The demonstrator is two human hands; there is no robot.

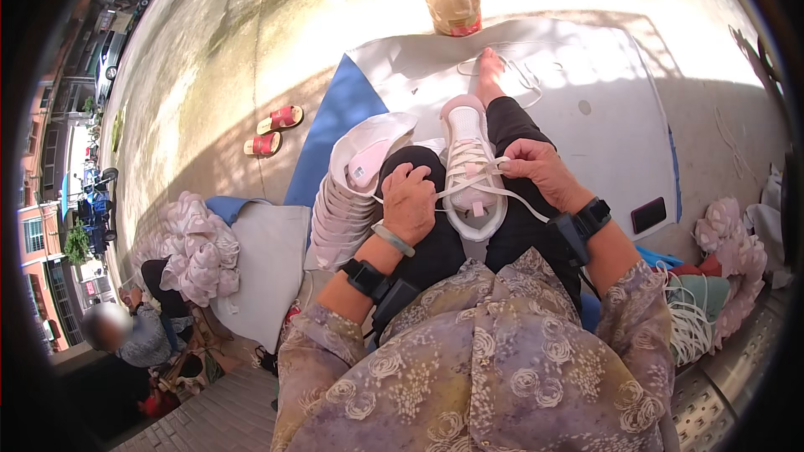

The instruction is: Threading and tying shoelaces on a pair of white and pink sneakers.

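The shoe (pixel 474 169), pale pink and white, is located between the fingers of the two hands, supported at the dark trousers (pixel 519 125), toe pointing away from the body. The fingers of the right hand (pixel 543 174), just beside the shoe, pinch the lace (pixel 529 205) between thumb and forefinger. The fingers of the left hand (pixel 409 203), on the opposite side, are curled where the lace runs in; their contact is hidden, so whether they pinch it cannot be told. Handling: the shoe should be light, with a soft, yielding upper and a firmer sole; steady it by the sole edge or heel rather than by the tongue. The lace should be limp, light and fairly robust, though it may slip; hold it near the eyelets for control, and pull evenly to avoid puckering the upper. Left of the left fingers, near them, stands a nested row of shoe uppers (pixel 339 209); these look soft and easily creased. Beyond the right fingers, on the pale sheet (pixel 603 75), lies a dark phone (pixel 648 215).
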